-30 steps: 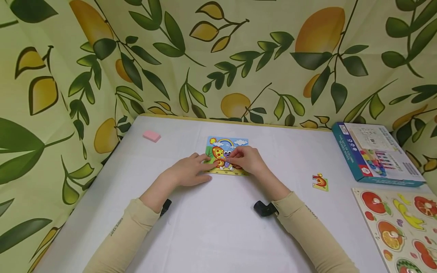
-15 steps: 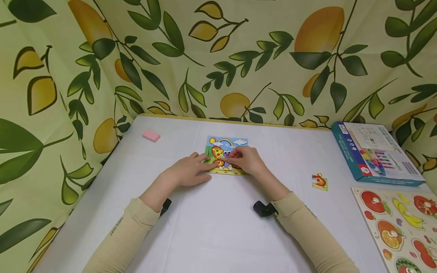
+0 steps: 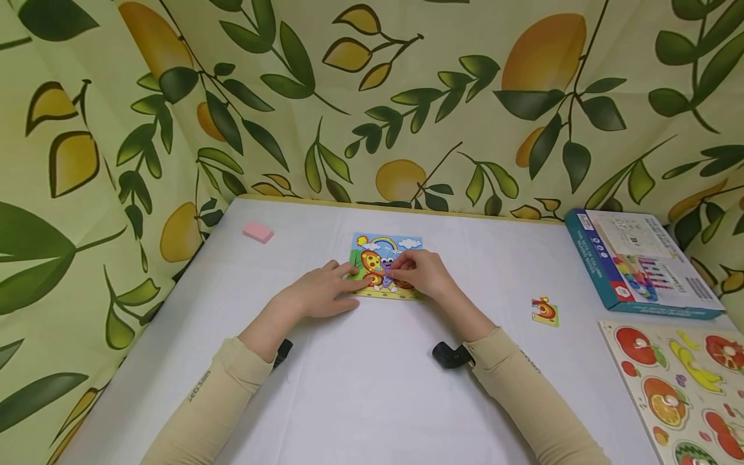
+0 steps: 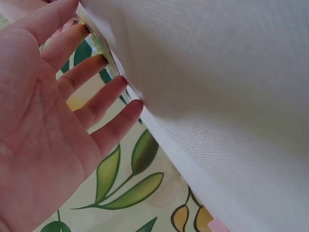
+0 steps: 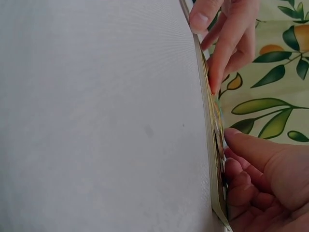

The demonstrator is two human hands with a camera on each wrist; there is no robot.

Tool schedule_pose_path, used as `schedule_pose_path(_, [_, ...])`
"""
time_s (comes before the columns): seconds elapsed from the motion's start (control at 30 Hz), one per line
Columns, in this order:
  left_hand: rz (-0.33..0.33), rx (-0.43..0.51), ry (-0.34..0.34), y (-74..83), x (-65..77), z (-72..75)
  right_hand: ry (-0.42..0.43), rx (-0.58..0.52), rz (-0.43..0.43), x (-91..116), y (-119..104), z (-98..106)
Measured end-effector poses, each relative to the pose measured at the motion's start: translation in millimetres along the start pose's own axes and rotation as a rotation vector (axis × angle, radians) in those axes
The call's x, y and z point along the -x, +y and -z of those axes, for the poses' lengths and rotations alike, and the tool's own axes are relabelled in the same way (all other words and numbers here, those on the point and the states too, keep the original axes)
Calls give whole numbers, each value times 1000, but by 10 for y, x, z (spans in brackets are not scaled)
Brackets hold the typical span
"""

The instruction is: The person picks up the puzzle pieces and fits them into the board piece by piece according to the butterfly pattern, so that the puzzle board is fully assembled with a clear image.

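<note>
A small picture puzzle (image 3: 386, 248) with a rainbow and a cartoon creature lies flat on the white table (image 3: 372, 387). My left hand (image 3: 340, 276) lies flat beside it, straight fingers (image 4: 104, 94) touching its left edge (image 4: 104, 50). My right hand (image 3: 401, 268) sits on the puzzle's middle. Its thumb (image 5: 246, 145) and curled fingertips pinch at a puzzle piece there, mostly hidden under the hand. In the right wrist view the puzzle (image 5: 212, 116) shows edge-on, with the left hand's fingers (image 5: 219, 43) at its far end.
A loose puzzle piece (image 3: 545, 311) lies to the right. A pink eraser (image 3: 258, 231) is at the back left. A blue box (image 3: 639, 265) and a fruit peg board (image 3: 682, 387) stand along the right edge. Leaf-print cloth (image 3: 372, 97) walls the table.
Both hands stay on the puzzle. The right hand's fingers shifted very slightly over its middle; nothing else moved.
</note>
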State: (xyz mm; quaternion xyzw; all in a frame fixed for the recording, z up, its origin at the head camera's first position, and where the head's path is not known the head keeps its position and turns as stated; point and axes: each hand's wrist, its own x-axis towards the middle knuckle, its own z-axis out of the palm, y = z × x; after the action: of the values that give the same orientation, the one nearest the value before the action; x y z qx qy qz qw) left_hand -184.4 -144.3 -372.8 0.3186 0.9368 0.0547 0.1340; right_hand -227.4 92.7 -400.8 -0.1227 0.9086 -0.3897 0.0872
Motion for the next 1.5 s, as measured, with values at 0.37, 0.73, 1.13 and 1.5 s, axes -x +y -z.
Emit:
schedule_pose_path(0.37, [5,5,10,0,-2,-6,-13,-12,-22,-39,30,-5])
schedule_pose_path(0.73, [4,3,7,4,-7,-3,-28,-10,-34,-51,26,5])
schedule_pose_path(1.13, [-3,-1,15,-9,-10,-8,-118,-29,-27,-11,7,65])
schedule_pose_path(1.5, [-51,9,58,-6,-42,-15,-182,18,25,22,-29,111])
